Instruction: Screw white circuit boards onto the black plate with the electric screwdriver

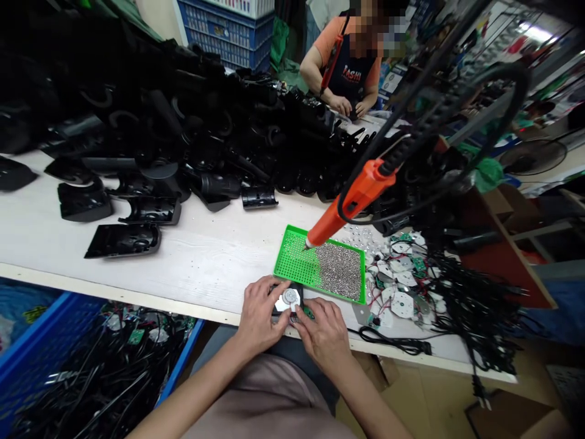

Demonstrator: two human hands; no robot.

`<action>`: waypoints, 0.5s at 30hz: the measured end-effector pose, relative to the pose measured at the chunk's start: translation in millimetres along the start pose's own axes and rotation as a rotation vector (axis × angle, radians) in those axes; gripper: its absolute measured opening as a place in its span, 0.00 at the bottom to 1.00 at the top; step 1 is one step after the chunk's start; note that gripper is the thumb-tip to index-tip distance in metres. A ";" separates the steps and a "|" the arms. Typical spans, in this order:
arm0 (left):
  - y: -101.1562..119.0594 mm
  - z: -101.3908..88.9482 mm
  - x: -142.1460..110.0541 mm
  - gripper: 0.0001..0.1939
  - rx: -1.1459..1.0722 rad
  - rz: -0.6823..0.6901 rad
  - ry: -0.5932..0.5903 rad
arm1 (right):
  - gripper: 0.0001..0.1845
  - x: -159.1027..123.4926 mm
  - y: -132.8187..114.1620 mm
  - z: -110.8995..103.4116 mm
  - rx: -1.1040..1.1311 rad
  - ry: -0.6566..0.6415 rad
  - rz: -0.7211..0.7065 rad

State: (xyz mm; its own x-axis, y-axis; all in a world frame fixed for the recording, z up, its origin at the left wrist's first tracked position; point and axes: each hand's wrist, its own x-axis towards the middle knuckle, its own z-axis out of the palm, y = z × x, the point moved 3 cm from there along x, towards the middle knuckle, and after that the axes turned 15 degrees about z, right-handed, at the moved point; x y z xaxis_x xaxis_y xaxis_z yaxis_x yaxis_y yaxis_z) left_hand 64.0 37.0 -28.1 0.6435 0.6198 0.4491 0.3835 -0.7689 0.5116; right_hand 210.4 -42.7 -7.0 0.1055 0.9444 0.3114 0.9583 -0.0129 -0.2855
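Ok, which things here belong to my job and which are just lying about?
Likely the job:
silver-disc piece, touched by left hand and right hand
green tray of metal bits
orange screwdriver

Likely just lying about:
stacked blue crates
green bag
fan

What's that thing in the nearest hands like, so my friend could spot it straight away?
On the white table, find the bright green tray with tiny silvery pieces. Just below it in the picture, the left hand and right hand are on a small dark part. It has a round silver disc, unlike the black shells farther left.
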 end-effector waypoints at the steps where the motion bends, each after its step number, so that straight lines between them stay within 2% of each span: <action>1: -0.2 0.1 1.1 0.23 -0.002 0.006 -0.017 | 0.12 1.6 -0.6 -0.8 0.007 0.003 -0.004; 7: -6.7 4.0 3.5 0.14 -0.007 -0.043 -0.013 | 0.12 2.5 -2.9 0.4 0.010 -0.027 0.003; 11: -10.0 7.8 0.7 0.14 -0.022 -0.061 0.023 | 0.10 7.9 8.0 -17.8 0.148 -0.065 0.057; 13: -11.2 10.0 -0.5 0.14 -0.025 -0.055 0.025 | 0.11 24.3 18.3 -37.5 0.290 0.058 0.195; 14: -11.8 11.0 -1.1 0.14 -0.024 -0.050 0.026 | 0.15 36.4 22.8 -47.4 0.372 0.157 0.280; 15: -12.4 12.0 -1.6 0.14 -0.022 -0.047 0.029 | 0.24 50.7 25.7 -55.7 0.453 0.261 0.361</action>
State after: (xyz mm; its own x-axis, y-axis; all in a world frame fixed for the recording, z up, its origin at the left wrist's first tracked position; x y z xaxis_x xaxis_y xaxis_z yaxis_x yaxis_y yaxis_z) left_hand 66.1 43.6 -43.9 0.6052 0.6599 0.4453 0.3984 -0.7353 0.5483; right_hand 255.2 -13.5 52.0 0.5170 0.7946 0.3183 0.6490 -0.1215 -0.7510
